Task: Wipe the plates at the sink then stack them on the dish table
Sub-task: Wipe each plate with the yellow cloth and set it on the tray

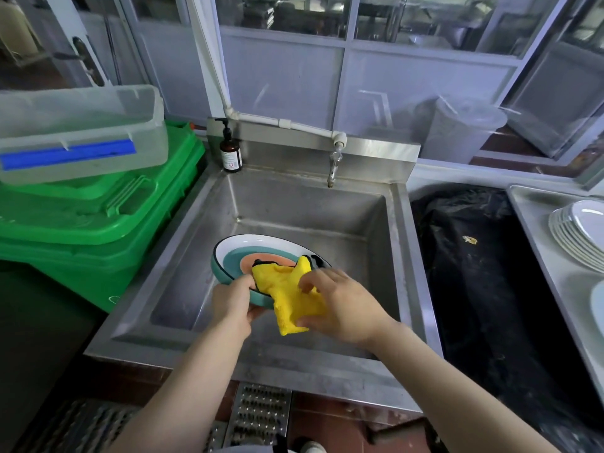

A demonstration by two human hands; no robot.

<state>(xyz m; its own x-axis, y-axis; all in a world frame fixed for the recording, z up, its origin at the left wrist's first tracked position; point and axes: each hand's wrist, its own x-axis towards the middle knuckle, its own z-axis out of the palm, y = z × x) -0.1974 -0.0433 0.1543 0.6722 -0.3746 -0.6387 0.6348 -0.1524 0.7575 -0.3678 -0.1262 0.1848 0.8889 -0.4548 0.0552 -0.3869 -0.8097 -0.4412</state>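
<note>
A person wipes a striped plate (248,256) held over the sink (405,243), near its front edge. The left hand (233,300) grips the plate's near rim; the right hand (340,302) pinches a yellow cloth (289,297) draped across it. Steadying the rim and sweeping the whole face seems wise. White plates (575,237) sit stacked on the dish table (536,223) at right.

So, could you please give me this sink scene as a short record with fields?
plate: striped plate, tilted over the sink
left hand: left hand holds the plate's near rim
right hand: right hand holds yellow cloth against the plate
tap: tap, no water visible
wiped stack: white plates on the dish table, right
</note>
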